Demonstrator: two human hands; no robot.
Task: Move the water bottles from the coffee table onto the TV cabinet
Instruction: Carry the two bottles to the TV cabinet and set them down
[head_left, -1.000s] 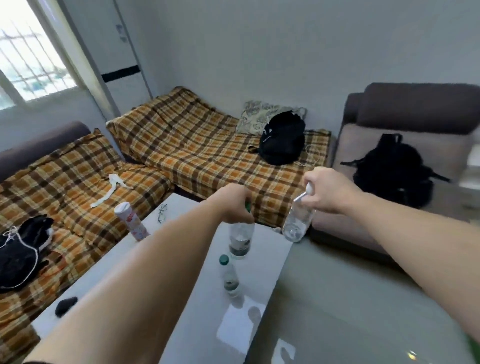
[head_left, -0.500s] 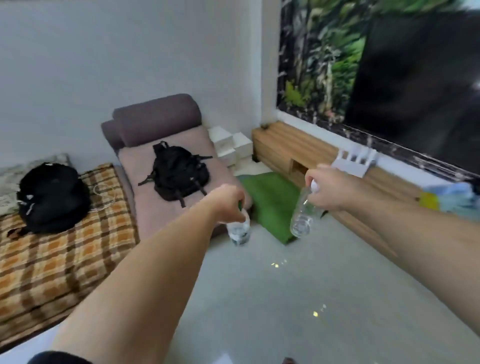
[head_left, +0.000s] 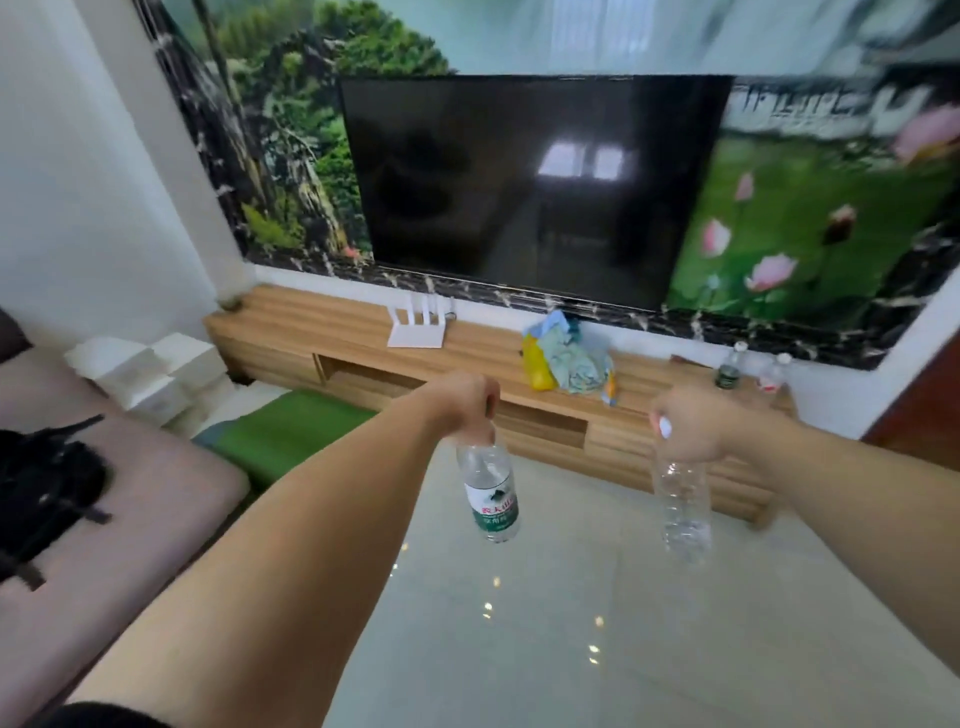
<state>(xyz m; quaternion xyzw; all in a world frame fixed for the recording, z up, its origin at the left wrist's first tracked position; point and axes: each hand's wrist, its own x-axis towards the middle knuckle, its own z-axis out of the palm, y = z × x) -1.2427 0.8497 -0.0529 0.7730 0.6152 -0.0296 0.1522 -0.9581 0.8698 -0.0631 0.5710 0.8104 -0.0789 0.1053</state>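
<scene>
My left hand (head_left: 462, 400) grips the neck of a clear water bottle with a green and white label (head_left: 488, 493), which hangs down over the floor. My right hand (head_left: 691, 423) holds a clear unlabelled bottle with a white cap (head_left: 680, 509) by its top, also hanging. Both are in front of the long wooden TV cabinet (head_left: 322, 327), short of its front edge. Two more water bottles stand at the cabinet's right end, one with a green label (head_left: 730, 366) and one with a red label (head_left: 774, 371). The coffee table is out of view.
On the cabinet top sit a white router (head_left: 418, 327) and a heap of yellow and blue cloth (head_left: 566, 361). A dark TV (head_left: 524, 187) hangs above. A green mat (head_left: 291, 431), white boxes (head_left: 150, 369) and a sofa with a black backpack (head_left: 47, 483) lie to the left.
The view has swung right from the coffee table and sofas to face the TV cabinet. Both hands have carried their bottles along and now hang nearer the cabinet.
</scene>
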